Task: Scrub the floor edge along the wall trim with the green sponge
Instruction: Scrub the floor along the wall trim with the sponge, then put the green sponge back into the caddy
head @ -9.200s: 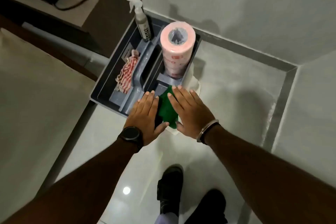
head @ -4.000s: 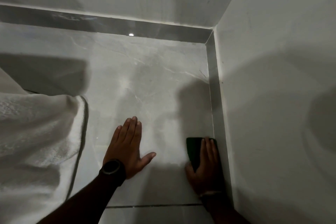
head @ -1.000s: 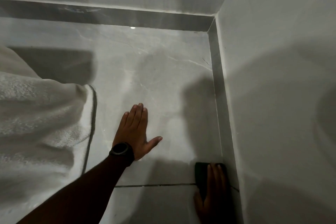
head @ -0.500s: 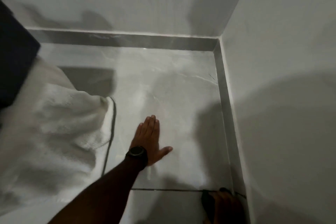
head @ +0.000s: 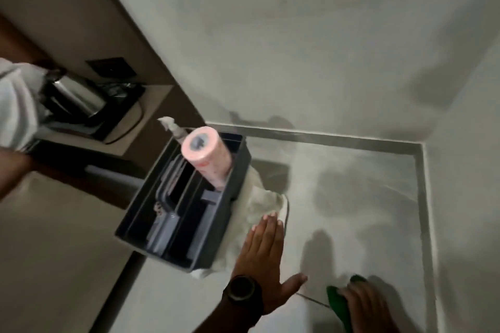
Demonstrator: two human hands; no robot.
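Right hand [head: 365, 305] sits low at the near edge, fingers laid over the sponge [head: 338, 303], pressing it flat on the floor [head: 351, 197], green showing on its left side. The trim [head: 426, 224] runs just to the right, a little apart. Left hand [head: 263, 254] is spread wide, palm down, fingertips touching the white towel [head: 259, 197] beside the caddy [head: 189, 205].

Left hand [head: 263, 259] flat, fingers together, thumb splayed, watch on wrist. Right hand [head: 364, 305] palm-down, fingers curled.
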